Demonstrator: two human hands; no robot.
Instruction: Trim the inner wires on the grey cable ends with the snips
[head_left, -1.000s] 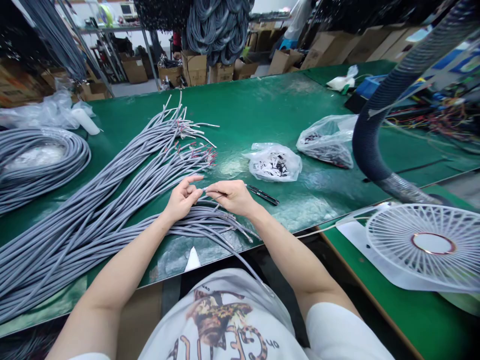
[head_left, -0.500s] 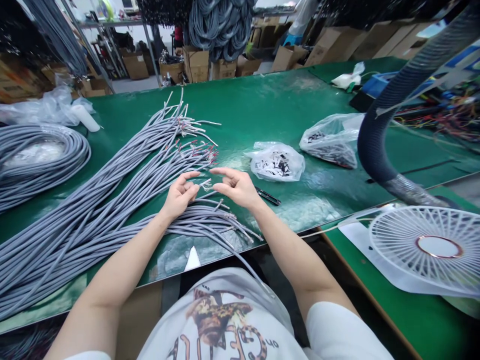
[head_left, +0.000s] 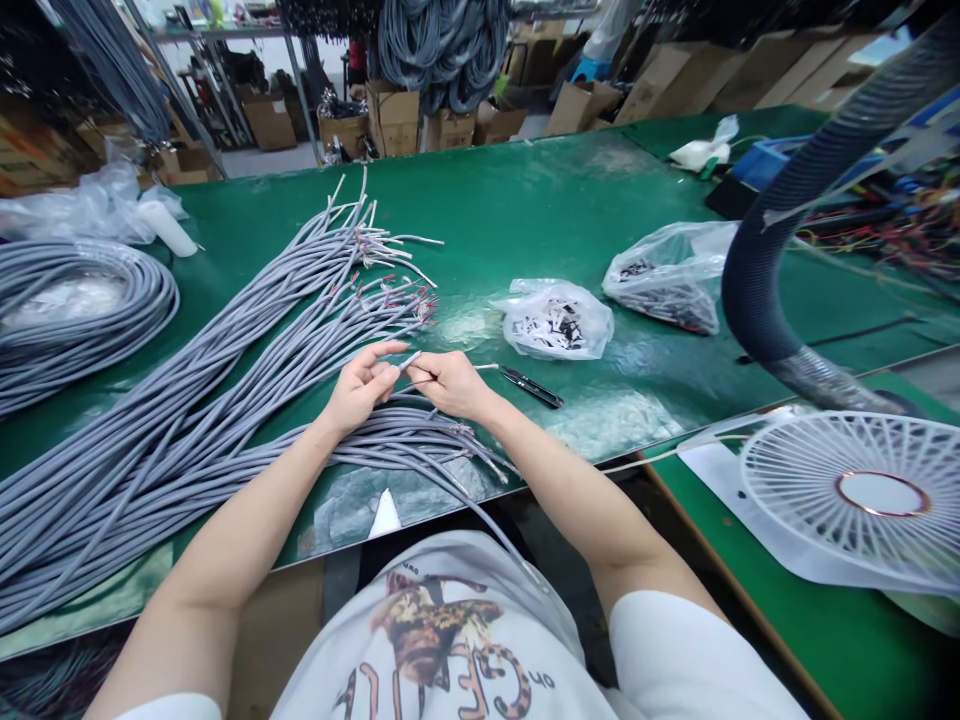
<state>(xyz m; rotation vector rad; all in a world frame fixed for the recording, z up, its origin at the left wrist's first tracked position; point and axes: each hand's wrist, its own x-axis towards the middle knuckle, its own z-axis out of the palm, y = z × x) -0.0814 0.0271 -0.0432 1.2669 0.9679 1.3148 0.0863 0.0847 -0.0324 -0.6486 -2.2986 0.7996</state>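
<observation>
The left hand (head_left: 360, 390) and the right hand (head_left: 450, 385) meet over the near part of the green worktop (head_left: 525, 210). A grey cable (head_left: 409, 362) is between them, just above the worktop: the left fingers pinch it close to its end, and the right fingers are closed together on the tip. A thin pale end (head_left: 487, 367) shows beyond the right hand; whether it belongs to the same cable cannot be told.

Beneath and just beside the hands lies a near bunch of grey cables (head_left: 405, 440), its frayed ends towards the right. Two more bunches (head_left: 225, 330) stretch away to the left, some of their ends showing red and white wires. A coil of cable (head_left: 150, 310) rests at the far left.

Just right of the right hand lie black snips (head_left: 532, 387). Behind them sits a clear bag (head_left: 525, 345) of small black and white pieces, with a larger bag (head_left: 667, 250) further right. A dark hose (head_left: 750, 290) curves down near a white fan (head_left: 795, 500).
</observation>
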